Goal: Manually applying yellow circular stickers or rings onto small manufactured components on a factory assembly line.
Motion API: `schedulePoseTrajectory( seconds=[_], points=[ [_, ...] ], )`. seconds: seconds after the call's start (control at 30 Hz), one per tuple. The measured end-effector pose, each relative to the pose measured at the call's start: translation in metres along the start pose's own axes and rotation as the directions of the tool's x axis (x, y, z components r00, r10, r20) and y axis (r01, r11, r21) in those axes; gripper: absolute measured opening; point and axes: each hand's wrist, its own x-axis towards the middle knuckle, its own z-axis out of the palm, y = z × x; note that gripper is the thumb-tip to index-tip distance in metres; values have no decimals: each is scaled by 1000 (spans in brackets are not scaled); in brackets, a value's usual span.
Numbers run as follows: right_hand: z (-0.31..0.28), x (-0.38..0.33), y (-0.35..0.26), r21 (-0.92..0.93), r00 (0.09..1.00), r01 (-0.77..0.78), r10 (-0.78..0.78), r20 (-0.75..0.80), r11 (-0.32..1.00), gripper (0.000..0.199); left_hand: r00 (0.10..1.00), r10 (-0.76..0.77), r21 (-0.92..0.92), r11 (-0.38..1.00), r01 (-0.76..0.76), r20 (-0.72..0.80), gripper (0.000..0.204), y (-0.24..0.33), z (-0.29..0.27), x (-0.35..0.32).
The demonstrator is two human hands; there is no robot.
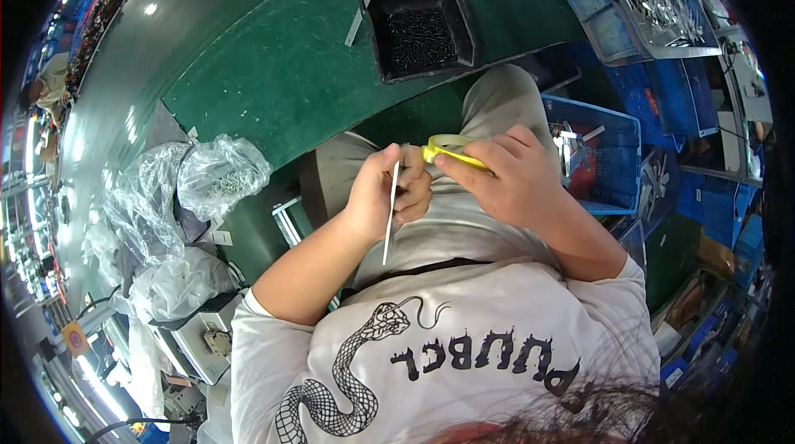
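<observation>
Above my lap, my left hand (383,194) is closed on a thin, pale metal strip (389,229), which points down toward my shirt. Close beside it, my right hand (515,180) grips a roll of yellow tape (475,161) between thumb and fingers. The roll's near-left edge meets the fingertips of my left hand. Whether tape is stuck to the strip is hidden by the fingers.
On the green table (273,71) stands a black tray (460,21) of small black screws, a flat strip (356,26) leaning at its left side. Clear plastic bags (219,162) lie at left. A blue crate (609,154) and a blue bin (603,26) of metal parts stand at right.
</observation>
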Motion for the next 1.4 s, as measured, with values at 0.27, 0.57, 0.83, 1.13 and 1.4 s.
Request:
schedulePoseTrajectory(
  seconds=[0.27,0.57,0.83,1.13,1.4],
  points=[
    [-4,-3,4,12,1000,-8,8,-13,1000,35,1000,12,-2,1000,-12,-6,52,6,-4,2],
    [-13,-3,10,47,999,16,-15,-30,999,37,961,60,210,978,-3,-269,26,3,8,5],
    [-13,-4,12,135,994,56,-42,-98,989,39,947,176,315,945,-86,-270,4,3,12,2],
    [-10,-2,10,121,996,38,-28,-85,992,43,960,179,473,879,-57,-217,14,-2,21,-2],
    [-7,-2,10,103,996,43,-35,-80,994,44,959,163,463,885,-39,-230,17,-3,19,-3]
  ],
)
